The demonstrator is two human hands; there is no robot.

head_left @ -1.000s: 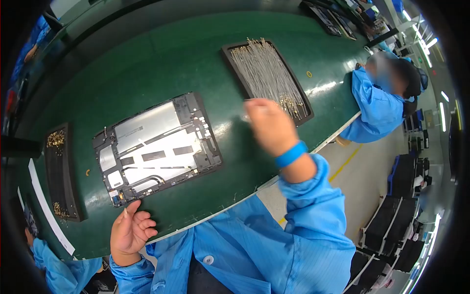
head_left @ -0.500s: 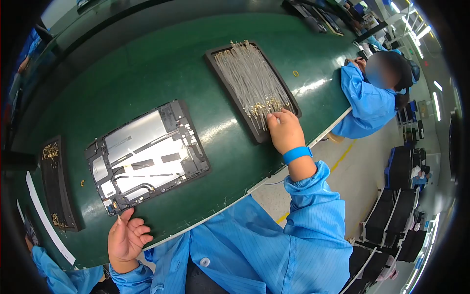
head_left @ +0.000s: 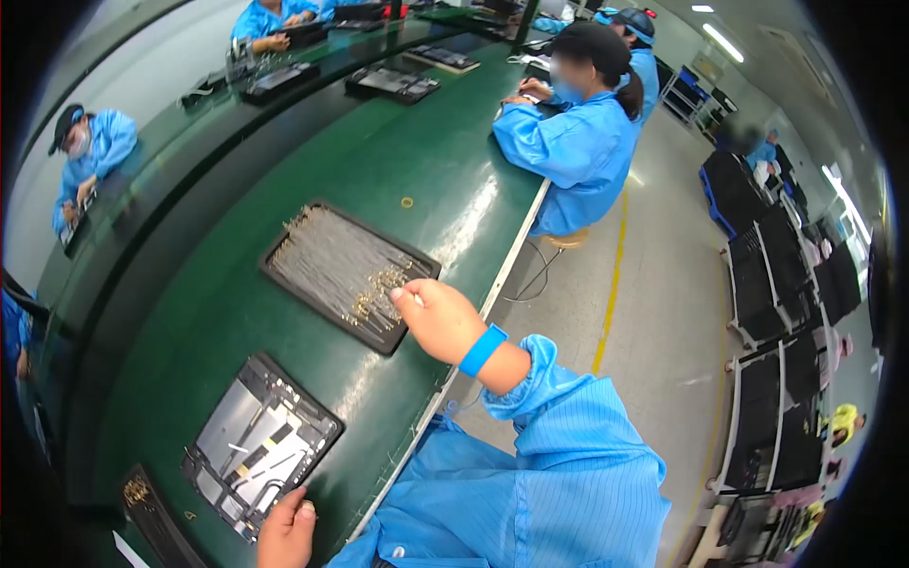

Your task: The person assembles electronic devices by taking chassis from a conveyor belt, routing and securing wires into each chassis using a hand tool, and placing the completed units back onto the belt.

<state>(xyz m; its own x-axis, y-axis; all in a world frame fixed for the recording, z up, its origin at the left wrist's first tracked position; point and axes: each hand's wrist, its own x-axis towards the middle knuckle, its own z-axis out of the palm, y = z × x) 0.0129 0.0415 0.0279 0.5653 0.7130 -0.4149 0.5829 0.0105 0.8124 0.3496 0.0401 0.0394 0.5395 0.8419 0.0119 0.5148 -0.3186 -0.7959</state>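
Note:
My right hand [head_left: 437,318], with a blue band at the wrist, is closed at the right end of a dark tray [head_left: 280,284] full of thin grey cables [head_left: 331,260] with gold-coloured ends. Its thumb and finger meet over those ends; whatever is between them is too small to make out. An opened tablet-like device [head_left: 260,445] with silver plates and black strips lies below the tray. Beside the device's lower edge is my left hand [head_left: 286,532], thumb and index finger apart, holding nothing visible.
A second dark tray [head_left: 156,521] with small gold parts lies at lower left. A yellow ring [head_left: 407,203] rests beyond the cable tray. Co-workers in blue sit at the bench's far right and across it. More devices [head_left: 393,83] lie at the back. Black racks [head_left: 757,284] stand at right.
The view has swung toward the right side of the bench, showing more co-workers. My right hand has reached the cable ends and stays there, while my left hand remains by the device.

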